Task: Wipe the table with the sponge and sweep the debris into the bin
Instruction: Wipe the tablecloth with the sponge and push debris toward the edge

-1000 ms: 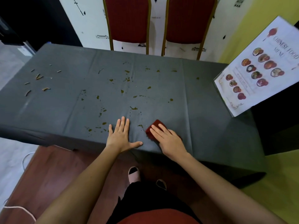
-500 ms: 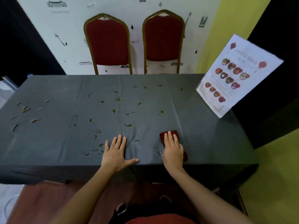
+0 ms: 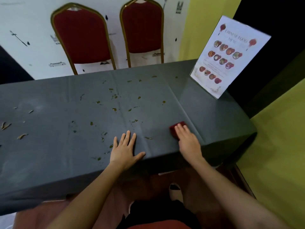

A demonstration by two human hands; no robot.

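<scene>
A dark red sponge (image 3: 176, 128) lies on the grey tablecloth (image 3: 49, 154) near the front right of the table. My right hand (image 3: 187, 141) presses flat on top of it and hides most of it. Flat on the cloth to its left rests my left hand (image 3: 125, 149), fingers spread and holding nothing. Greenish wet smears and crumbs (image 3: 115, 109) dot the middle of the table. Dry brown scraps (image 3: 21, 136) lie at the far left. No bin is in view.
A standing menu card (image 3: 229, 57) is at the table's back right corner. Two red chairs (image 3: 82, 37) (image 3: 143, 27) stand behind the table against a white wall. The table's front edge runs just under my wrists.
My right hand has slid the sponge to the right along the front of the table. My left hand has stayed flat on the cloth. The camera view has shifted.
</scene>
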